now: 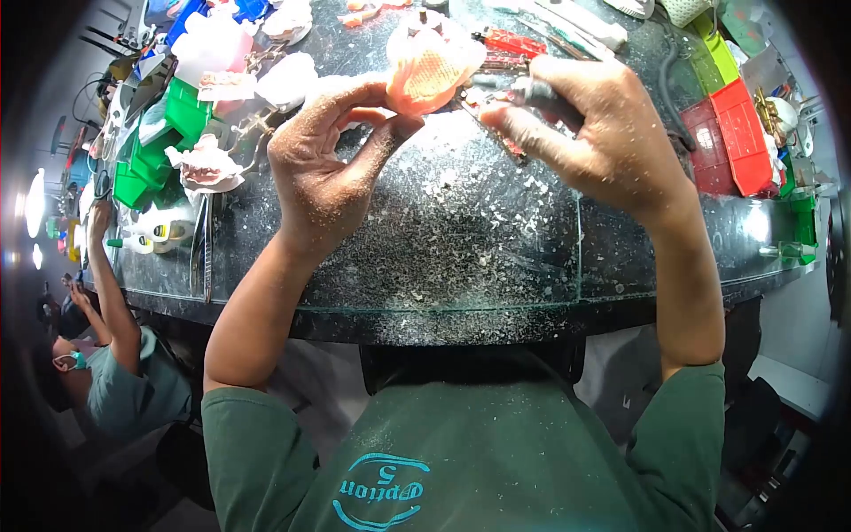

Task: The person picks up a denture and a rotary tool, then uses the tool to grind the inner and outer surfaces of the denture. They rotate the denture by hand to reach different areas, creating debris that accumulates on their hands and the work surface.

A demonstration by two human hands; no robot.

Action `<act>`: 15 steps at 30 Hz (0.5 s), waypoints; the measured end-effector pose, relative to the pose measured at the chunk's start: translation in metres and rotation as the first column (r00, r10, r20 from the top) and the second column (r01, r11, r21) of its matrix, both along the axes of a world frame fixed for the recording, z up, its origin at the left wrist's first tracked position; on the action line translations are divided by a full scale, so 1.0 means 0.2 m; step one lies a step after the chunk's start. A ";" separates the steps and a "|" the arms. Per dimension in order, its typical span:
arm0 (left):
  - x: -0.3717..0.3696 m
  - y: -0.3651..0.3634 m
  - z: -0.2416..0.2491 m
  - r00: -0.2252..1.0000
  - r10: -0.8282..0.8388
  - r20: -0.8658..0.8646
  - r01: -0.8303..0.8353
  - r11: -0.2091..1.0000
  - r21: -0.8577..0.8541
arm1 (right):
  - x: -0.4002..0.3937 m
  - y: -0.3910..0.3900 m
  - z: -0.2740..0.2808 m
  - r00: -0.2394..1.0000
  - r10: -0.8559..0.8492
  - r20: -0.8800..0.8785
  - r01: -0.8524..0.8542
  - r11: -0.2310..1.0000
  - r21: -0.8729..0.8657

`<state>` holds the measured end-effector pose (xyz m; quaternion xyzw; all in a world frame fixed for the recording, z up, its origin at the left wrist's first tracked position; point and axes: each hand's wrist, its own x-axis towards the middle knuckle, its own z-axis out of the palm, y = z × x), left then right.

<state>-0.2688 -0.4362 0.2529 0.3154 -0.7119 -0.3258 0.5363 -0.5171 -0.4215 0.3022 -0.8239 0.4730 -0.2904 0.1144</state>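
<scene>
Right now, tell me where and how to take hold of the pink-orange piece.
Best, I'd judge, to pinch the pink-orange piece by its left edge, coming from the left, as the left hand does with thumb and fingers. That edge gives a rim to pinch and leaves most of the broad, textured face uncovered, while the right hand holds a tool on the other side.

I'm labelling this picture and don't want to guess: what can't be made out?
Head view:
Pink piece: far side, hidden by its own body.
Grey tool: partly covered by the right hand.
Co-worker's hand: anything held, too small.
White item, top right: cut off by the edge.
</scene>
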 end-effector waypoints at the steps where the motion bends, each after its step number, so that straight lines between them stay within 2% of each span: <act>1: 0.01 0.00 0.00 0.998 0.036 0.054 -0.033 0.998 -0.046 | 0.02 0.01 -0.01 0.998 -0.052 -0.041 0.050 0.998 -0.026; 3: 0.01 0.00 -0.01 0.983 0.099 0.154 -0.079 0.988 -0.134 | 0.07 0.03 -0.04 0.980 -0.152 -0.126 0.144 0.987 -0.075; 5: 0.00 0.00 -0.02 0.978 0.102 0.183 -0.064 0.978 -0.200 | 0.09 0.04 -0.06 0.945 -0.244 -0.218 0.220 0.967 -0.129; 6: -0.01 0.00 -0.01 0.975 0.105 0.198 -0.058 0.971 -0.234 | 0.10 0.05 -0.06 0.941 -0.249 -0.230 0.223 0.965 -0.136; 7: -0.02 0.01 0.02 0.946 0.157 0.283 -0.064 0.947 -0.314 | 0.12 0.06 -0.07 0.937 -0.255 -0.239 0.225 0.964 -0.144; 9: -0.02 0.02 0.02 0.943 0.170 0.286 -0.073 0.945 -0.320 | 0.13 0.06 -0.12 0.933 -0.273 -0.232 0.231 0.953 -0.194; 12: -0.02 0.02 0.01 0.945 0.166 0.283 -0.069 0.944 -0.323 | 0.14 0.08 -0.06 0.918 -0.293 -0.269 0.277 0.956 -0.098; 15: -0.01 0.02 0.01 0.948 0.167 0.271 -0.065 0.934 -0.350 | 0.15 0.08 -0.10 0.948 -0.253 -0.195 0.224 0.962 -0.159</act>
